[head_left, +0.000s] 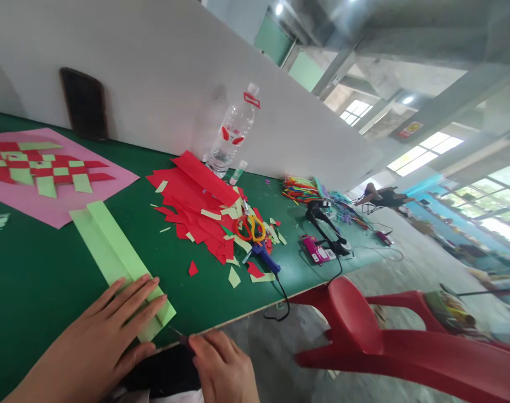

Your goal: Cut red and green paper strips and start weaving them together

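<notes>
**Flat palm steadies a folded green sheet beside a slim tool**

The left hand (112,322) lies palm down with its fingers extended and slightly spread across the near end of the folded green paper (116,249); this paper rests slantwise on the tabletop (24,291), its far end reaching the lower edge of a pink sheet (58,211); the broad, flat contact probably serves to stop the paper sliding and to keep its lengthwise folds down.

The right hand (227,364) has its fingers curled, pinching a slim tool (183,338) whose tip points at the paper's near corner; whether it touches is too fine to tell; the low grip, close to the tabletop's edge, likely gives control over the point.

On the pink sheet sits a red-and-green woven piece (61,171), apparently set to the side so the space before the body stays workable; a dark phone (85,103) and a clear bottle (232,134) stand at the partition (154,84), the phone leaning on it for support.

Red paper (188,204) is heaped beyond the hands among scraps; scissors (257,228) and a blue glue gun (264,257) lie at that heap, seemingly for easy reach from the right; the gun's cord (285,296) hangs over the edge.
</notes>
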